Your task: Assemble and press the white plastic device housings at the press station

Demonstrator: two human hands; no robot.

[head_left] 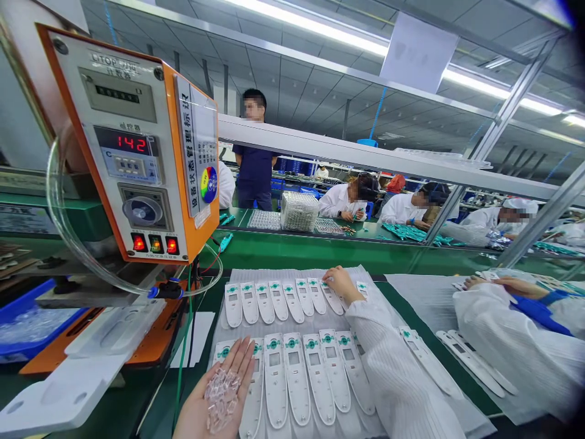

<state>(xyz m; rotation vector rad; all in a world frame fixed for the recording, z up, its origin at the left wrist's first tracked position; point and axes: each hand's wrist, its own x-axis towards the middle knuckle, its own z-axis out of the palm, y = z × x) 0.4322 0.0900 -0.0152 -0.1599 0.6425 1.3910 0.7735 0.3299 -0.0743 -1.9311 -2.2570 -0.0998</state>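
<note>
My left hand (pixel 226 390) is palm up at the lower left, fingers stretched out, bearing a heap of small clear plastic pieces (pixel 222 396). Beneath and beside it lies the near row of long white plastic housings (pixel 275 390), each with a small window and green marking at the top. My right hand (pixel 342 285) reaches over the far row, its fingers drawn together at the top end of a white housing (pixel 332 300). Whatever those fingertips hold is too small to see. My right sleeve hides part of the near row.
An orange-sided control box (pixel 137 152) with a red display stands at the left, above a white fixture (pixel 59 396). A blue bin (pixel 27 323) holds clear parts. At the right, a co-worker's sleeved arm (pixel 512 329) rests over more housings. Clear tubing (pixel 57 201) hangs by the box.
</note>
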